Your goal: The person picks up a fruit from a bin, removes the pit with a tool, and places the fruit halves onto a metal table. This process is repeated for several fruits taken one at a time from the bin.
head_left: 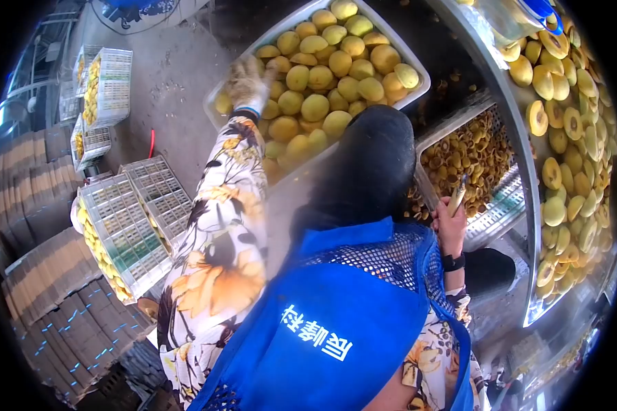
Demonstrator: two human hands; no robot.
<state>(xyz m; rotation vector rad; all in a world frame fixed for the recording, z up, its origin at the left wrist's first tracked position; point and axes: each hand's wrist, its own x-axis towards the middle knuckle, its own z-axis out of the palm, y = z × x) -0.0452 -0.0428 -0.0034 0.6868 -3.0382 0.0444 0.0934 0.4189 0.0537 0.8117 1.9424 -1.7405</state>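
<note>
My left hand (249,83), in a pale glove, reaches over the left side of a white plastic tub (420,88) full of yellow-green stone fruit (315,107), which look like peaches or apricots. Its somewhat blurred fingers are spread on the fruit near the rim. Low on the right, my bare right hand (450,226) is closed around the light-coloured handle of a small hand tool (457,196). The tool points up, and its dark tip is too small to make out. Just behind it sits a crate (428,142) of brown pits and scraps (469,161).
A metal-edged table (511,113) curves along the right, covered with halved fruit (572,123). My dark-clad knee (384,140) stands between tub and crate. Plastic crates (127,229) of fruit and stacked grey-brown crates or cartons (82,322) line the left. Pieces litter the floor.
</note>
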